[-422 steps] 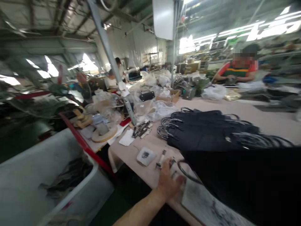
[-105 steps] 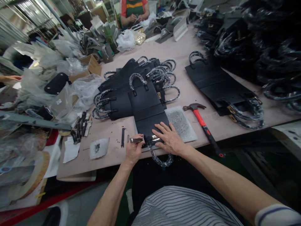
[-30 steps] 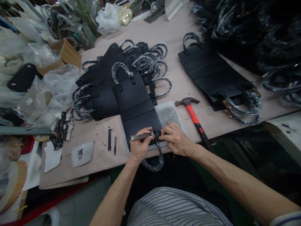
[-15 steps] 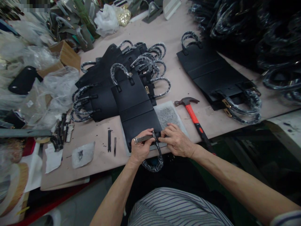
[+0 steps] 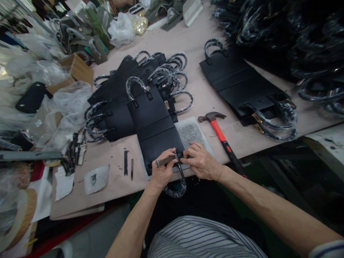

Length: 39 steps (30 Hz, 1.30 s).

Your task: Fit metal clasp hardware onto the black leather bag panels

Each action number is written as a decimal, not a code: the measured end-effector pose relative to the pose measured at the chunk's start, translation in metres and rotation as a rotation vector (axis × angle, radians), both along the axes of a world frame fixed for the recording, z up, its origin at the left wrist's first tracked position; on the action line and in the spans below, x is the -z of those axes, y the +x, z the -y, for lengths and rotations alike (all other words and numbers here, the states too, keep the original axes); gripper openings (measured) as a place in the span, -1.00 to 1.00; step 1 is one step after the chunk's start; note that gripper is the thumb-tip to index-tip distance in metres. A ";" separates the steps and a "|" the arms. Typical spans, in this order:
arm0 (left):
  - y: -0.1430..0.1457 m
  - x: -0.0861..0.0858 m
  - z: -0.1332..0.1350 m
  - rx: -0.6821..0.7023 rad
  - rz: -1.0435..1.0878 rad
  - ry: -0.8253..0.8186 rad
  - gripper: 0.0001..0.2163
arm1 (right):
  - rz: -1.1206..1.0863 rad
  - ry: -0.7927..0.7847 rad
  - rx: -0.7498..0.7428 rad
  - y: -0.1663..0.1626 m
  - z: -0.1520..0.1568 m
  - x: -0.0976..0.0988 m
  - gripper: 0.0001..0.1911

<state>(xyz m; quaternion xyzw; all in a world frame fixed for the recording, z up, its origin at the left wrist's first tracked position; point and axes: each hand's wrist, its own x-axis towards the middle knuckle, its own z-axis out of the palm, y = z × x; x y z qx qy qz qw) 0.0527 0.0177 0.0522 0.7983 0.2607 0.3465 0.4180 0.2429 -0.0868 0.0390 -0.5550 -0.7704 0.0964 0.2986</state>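
Note:
A black bag panel (image 5: 157,125) lies on a pale board at the table's front edge. Its near handle (image 5: 176,194), wrapped in clear plastic, hangs over that edge. My left hand (image 5: 162,175) is closed around a short metal rod tool (image 5: 164,161), held almost level, its tip by the handle's base. From the other side my right hand (image 5: 202,163) reaches in with thumb and fingers pinched together at the same handle base; whatever small thing they grip is hidden. The panel's far handle (image 5: 135,83) stands up in its plastic wrap.
Right of the panel lie a grey stone-like slab (image 5: 190,133) and a red-and-black claw hammer (image 5: 219,130). Stacked black panels (image 5: 115,118) sit behind, another pair (image 5: 239,82) farther right. A thin rod (image 5: 132,169) and a small plastic bag (image 5: 96,179) rest at left.
Both hands keep their place at the handle base. The rod tool's outer end has dipped slightly and moved a little to the right. The view has shifted slightly.

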 end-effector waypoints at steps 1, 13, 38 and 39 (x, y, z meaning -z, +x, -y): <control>0.000 0.000 0.000 0.001 -0.004 0.005 -0.88 | -0.003 0.008 0.001 0.000 0.000 0.000 -0.60; -0.001 0.002 0.005 -0.015 -0.069 0.187 -0.88 | -0.377 0.112 0.164 -0.004 -0.003 0.006 -0.71; -0.003 0.005 0.008 -0.004 -0.067 0.244 -0.91 | 0.143 -0.500 0.282 0.009 -0.072 -0.044 -0.85; -0.003 0.005 0.008 0.010 -0.065 0.253 -0.90 | 0.112 -0.510 0.294 0.011 -0.073 -0.042 -0.86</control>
